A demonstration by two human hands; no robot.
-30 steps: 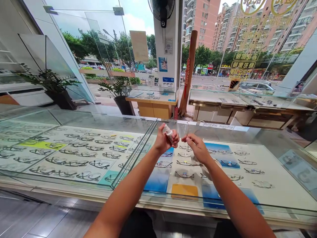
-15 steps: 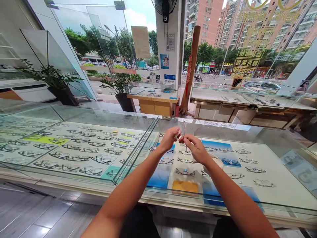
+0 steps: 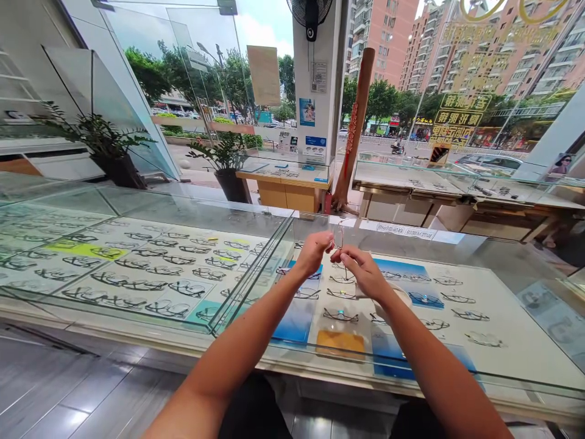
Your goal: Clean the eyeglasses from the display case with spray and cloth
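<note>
Both hands are raised together above the glass display counter. Between them is a thin-framed pair of glasses, with one slender arm pointing up and another thin part hanging below the fingers. My left hand is closed, its thumb and fingers pinching at the left side of the glasses. From the right, my right hand pinches the frame with thumb and forefinger. The lenses are mostly hidden by the fingers. A pale, round-edged object shows partly behind my right wrist.
Under the glass lie rows of eyeglasses, blue cards and a yellow-orange cloth. A second glass case adjoins on the left. Farther off stand a wooden post, potted plants and more display counters.
My view has shifted very slightly. Both hands stay at nearly the same spot, still on the glasses, with only small finger movement.
</note>
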